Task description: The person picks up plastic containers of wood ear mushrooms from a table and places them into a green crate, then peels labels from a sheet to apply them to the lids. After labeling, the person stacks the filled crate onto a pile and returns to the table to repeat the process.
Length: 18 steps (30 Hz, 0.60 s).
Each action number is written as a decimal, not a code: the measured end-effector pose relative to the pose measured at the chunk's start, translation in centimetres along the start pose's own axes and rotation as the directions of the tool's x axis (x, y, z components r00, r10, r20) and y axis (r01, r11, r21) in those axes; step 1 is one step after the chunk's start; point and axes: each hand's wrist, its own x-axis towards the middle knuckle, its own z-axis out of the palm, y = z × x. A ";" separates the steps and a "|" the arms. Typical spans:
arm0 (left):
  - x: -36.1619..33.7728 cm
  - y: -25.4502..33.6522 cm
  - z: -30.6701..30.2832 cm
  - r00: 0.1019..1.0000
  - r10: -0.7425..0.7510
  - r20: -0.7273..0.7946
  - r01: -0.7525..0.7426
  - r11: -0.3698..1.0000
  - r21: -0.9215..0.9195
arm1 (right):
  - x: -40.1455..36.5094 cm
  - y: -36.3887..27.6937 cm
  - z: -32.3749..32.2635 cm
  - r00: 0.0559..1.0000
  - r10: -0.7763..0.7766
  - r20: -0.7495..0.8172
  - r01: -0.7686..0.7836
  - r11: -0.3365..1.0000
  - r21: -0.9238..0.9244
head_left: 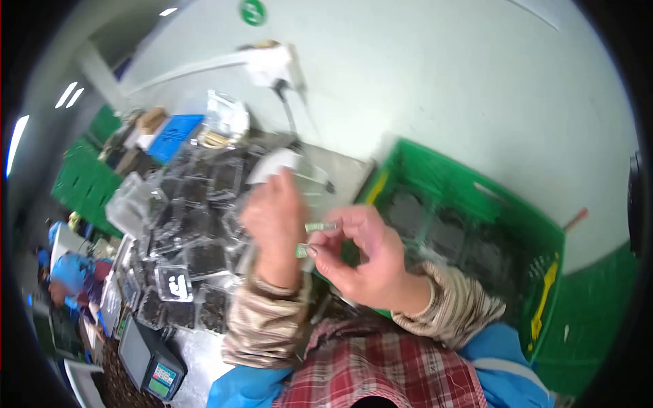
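My right hand (367, 255) is curled in front of my body, thumb and fingers drawn together. At its fingertips are two small green-and-white labels, an upper label (320, 226) and a lower label (303, 251). Left of it, my left hand (275, 214) reaches forward, its fingers smeared by motion. Just beyond those fingers lies a white rounded object (275, 163) whose kind I cannot make out. Beside my left hand, clear plastic boxes (207, 255) with dark contents cover the table in stacks. One box carries a white label (175, 283).
At the right stands a green crate (469, 183) holding more dark-filled clear boxes. A digital scale (153, 364) sits at the lower left. A plugged cable (289, 112) hangs from the wall socket. Another person (71, 275) in blue is at the far left.
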 end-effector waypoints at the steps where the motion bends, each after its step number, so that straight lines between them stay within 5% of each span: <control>1: 0.0 -0.7 -1.0 0.995 -0.011 0.098 0.001 0.994 0.108 | -0.6 0.3 -1.5 0.999 0.033 0.041 -0.036 0.997 0.063; 3: -0.9 -4.8 -1.3 0.998 0.003 -0.066 -0.012 0.991 -0.130 | -1.9 2.0 -7.1 0.905 0.423 -0.036 -0.405 0.885 0.230; 4: -1.1 -6.6 -2.0 0.990 0.014 -0.137 -0.045 0.975 -0.220 | -3.5 4.4 -10.8 0.849 0.526 -0.054 -0.522 0.849 0.079; 6: -2.1 -9.3 -3.3 0.978 -0.200 -0.067 0.168 0.932 -0.321 | -11.1 9.1 -15.9 0.607 0.788 -0.105 -0.793 0.591 -0.150; 7: -1.7 -8.5 -5.0 0.941 -0.337 0.024 0.317 0.859 -0.403 | -15.1 10.4 -16.9 0.559 0.824 -0.094 -0.827 0.547 -0.129; 8: -1.6 -8.4 -5.8 0.952 -0.305 -0.018 0.279 0.891 -0.357 | -17.8 11.4 -17.2 0.481 0.866 -0.140 -0.869 0.448 -0.212; 10: -0.9 -6.6 -7.3 0.947 -0.320 -0.041 0.261 0.833 -0.487 | -20.1 12.4 -16.7 0.458 0.870 -0.181 -0.882 0.420 -0.214; 14: 0.2 -3.5 -7.8 0.932 -0.357 -0.057 0.236 0.721 -0.651 | -21.9 14.9 -14.5 0.641 0.694 -0.326 -0.767 0.580 -0.274; 16: 0.8 -2.1 -7.8 0.951 -0.302 -0.073 0.167 0.695 -0.700 | -21.1 14.7 -14.0 0.605 0.730 -0.319 -0.762 0.414 -0.498; 17: 1.0 -1.2 -8.2 0.960 -0.274 -0.060 0.170 0.737 -0.654 | -21.4 14.9 -14.2 0.621 0.746 -0.243 -0.638 0.299 -0.710; 18: 1.1 -0.9 -8.3 0.962 -0.267 -0.061 0.161 0.731 -0.663 | -21.0 14.4 -14.6 0.617 0.744 -0.257 -0.645 0.291 -0.707</control>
